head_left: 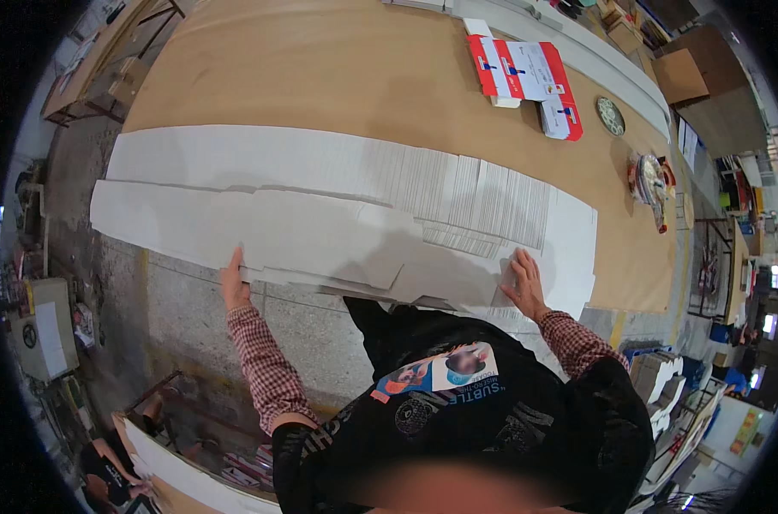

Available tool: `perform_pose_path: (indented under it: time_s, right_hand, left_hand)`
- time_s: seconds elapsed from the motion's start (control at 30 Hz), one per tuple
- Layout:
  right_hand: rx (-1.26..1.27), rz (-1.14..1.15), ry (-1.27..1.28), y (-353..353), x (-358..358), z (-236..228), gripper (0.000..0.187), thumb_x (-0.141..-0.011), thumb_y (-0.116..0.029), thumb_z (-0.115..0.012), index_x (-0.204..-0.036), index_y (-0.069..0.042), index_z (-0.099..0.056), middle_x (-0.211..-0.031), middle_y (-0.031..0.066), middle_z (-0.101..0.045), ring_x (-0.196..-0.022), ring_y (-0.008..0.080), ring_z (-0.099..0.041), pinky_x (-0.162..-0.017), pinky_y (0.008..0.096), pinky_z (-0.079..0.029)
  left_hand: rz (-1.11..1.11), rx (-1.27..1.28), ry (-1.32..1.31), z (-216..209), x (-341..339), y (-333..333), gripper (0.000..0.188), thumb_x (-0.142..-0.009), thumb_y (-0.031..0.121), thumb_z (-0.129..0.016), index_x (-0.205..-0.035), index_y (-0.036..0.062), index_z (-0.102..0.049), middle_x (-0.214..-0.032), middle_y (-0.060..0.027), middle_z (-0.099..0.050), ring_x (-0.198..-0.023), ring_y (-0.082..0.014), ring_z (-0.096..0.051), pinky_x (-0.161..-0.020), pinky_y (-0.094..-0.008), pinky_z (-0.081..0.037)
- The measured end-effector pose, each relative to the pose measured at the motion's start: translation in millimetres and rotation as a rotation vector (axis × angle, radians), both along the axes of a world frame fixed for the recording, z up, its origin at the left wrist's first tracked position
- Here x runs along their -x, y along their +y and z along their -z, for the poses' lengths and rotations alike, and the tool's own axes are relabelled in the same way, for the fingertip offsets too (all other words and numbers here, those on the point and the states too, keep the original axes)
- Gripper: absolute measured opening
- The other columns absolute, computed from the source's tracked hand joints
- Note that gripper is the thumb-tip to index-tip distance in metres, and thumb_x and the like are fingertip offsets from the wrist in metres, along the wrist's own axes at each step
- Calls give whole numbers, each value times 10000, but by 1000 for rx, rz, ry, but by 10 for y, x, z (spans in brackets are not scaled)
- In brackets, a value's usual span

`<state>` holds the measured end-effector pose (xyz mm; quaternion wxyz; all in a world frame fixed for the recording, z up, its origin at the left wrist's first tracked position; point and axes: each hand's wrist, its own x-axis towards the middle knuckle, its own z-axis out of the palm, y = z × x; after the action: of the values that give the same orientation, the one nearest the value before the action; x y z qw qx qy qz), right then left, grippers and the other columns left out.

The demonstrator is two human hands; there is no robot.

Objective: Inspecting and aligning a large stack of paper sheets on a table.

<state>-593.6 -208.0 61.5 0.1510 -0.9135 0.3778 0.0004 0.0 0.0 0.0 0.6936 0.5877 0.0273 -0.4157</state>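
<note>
Long white cardboard sheets (320,227) lie fanned out in overlapping layers across the near side of the table. Behind them is a second row of white cardboard (260,154), with many closely stepped edges toward its right part. At the near left edge, my left hand (235,283) grips a sheet, one finger stretched on top and the others partly hidden by the edge. My right hand (526,284) rests on the right end of the near layers, fingers spread and holding nothing.
Brown paper covers the table (303,68). Toward the far right lie a flat red and white carton (526,73), a round patterned dish (610,116) and a plastic-wrapped bundle (650,180). Another person (110,475) works at the lower left. Stacked boxes (659,377) stand at right.
</note>
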Motion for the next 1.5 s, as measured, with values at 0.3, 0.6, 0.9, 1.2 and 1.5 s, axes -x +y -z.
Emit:
perform_pose_path:
  time_s: [0.3,0.6,0.9,1.2,1.5]
  right_hand:
    - [-15,60,-104,178,-685,453,627,-788,-321,-615,-1259,-35,-316,-1420,193,-185,-1318,365,-154,-1072,481,-126]
    - [6,10,-114,182,-770,449,613,-797,-349,-601,-1248,-40,-324,-1408,195,-206,-1302,374,-187,-1059,484,-160]
    - [7,51,-135,174,-649,436,611,-773,-305,-626,-1238,-47,-327,-1416,194,-196,-1306,384,-173,-1060,482,-154]
    - [18,60,-138,206,-721,446,603,-763,-279,-639,-1221,-27,-337,-1415,190,-205,-1305,377,-182,-1061,474,-161]
    - [36,145,-140,211,-674,431,584,-750,-263,-655,-1187,-25,-350,-1401,197,-229,-1298,374,-199,-1058,474,-172]
  left_hand:
    - [287,-375,-1253,-1379,524,-52,268,-878,204,-552,-900,-60,-595,-846,-119,-628,-725,-181,-563,-622,-321,-420]
    - [-170,25,-56,-634,-656,210,487,-818,137,-620,-1206,-69,-409,-1188,-125,-498,-1033,-214,-502,-874,-305,-409]
    - [287,-382,-1331,-1275,505,-4,244,-853,157,-572,-1033,-7,-586,-914,-185,-611,-754,-185,-599,-637,-300,-457]
    - [-133,36,-226,-791,-649,250,398,-825,150,-612,-1155,-43,-502,-1177,-132,-524,-1026,-231,-524,-840,-320,-426]
    - [312,-314,-1455,-1482,482,-144,342,-844,83,-544,-1175,2,-510,-937,-157,-632,-763,-268,-598,-695,-339,-462]
